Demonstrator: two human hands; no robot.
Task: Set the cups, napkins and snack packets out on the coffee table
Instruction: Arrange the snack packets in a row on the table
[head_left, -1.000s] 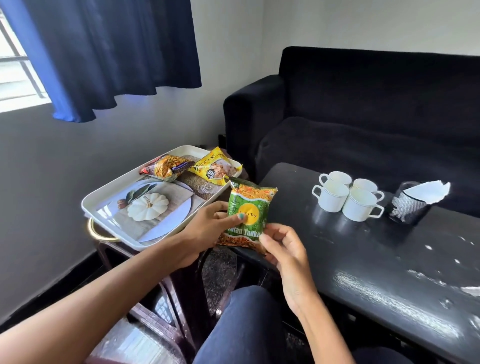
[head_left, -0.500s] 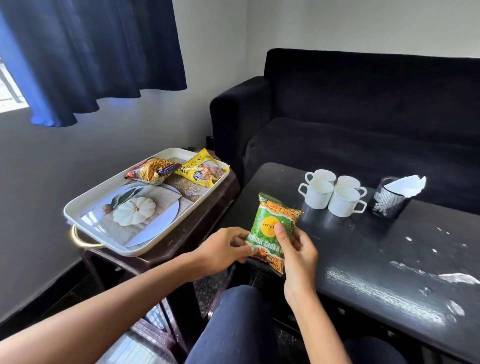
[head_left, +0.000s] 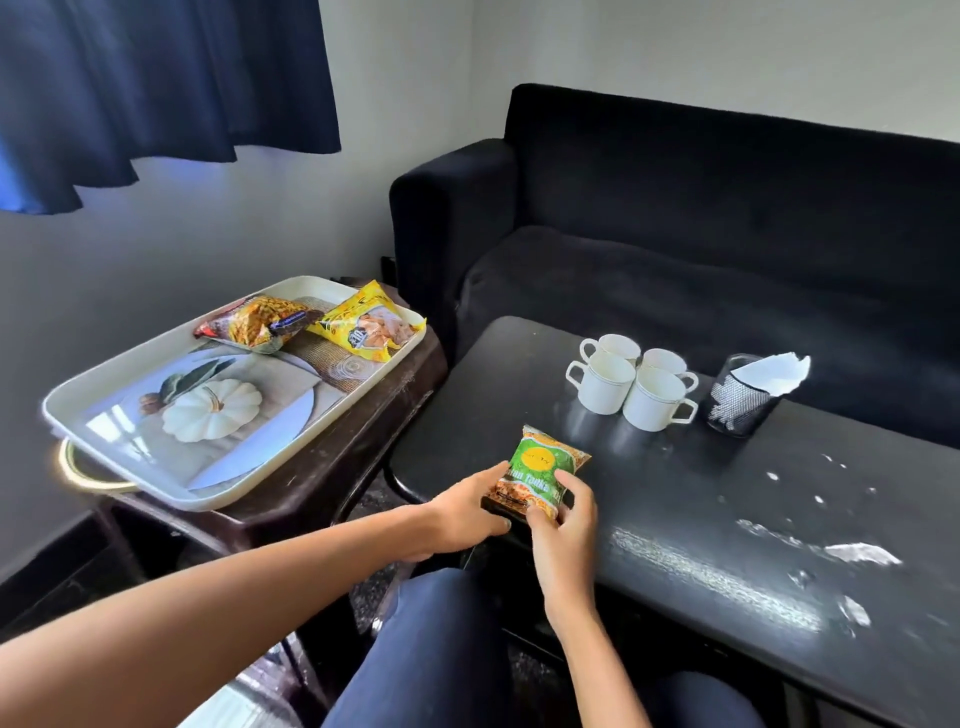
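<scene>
Four white cups (head_left: 631, 382) and napkin holder (head_left: 740, 400) stand on the black desk (head_left: 727, 519); both grips, left hand (head_left: 467, 512) and right hand (head_left: 563, 519), pinch the green snack packet (head_left: 540, 470); two packets (head_left: 311, 325) wait on the white tray (head_left: 130, 395).

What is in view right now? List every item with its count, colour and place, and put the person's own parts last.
green snack packet: 1, green and orange, near edge of coffee table, held by both hands
snack packets on tray: 2, one yellow, one orange-brown, far end of tray
tray: 1, cream, pumpkin print, on side table
cups: 4, white, clustered on coffee table
napkin holder: 1, black mesh, white napkins, right of cups
coffee table: 1, black
sofa: 1, black, behind table
curtain: 1, dark blue, upper left
left hand: grips packet
right hand: grips packet
</scene>
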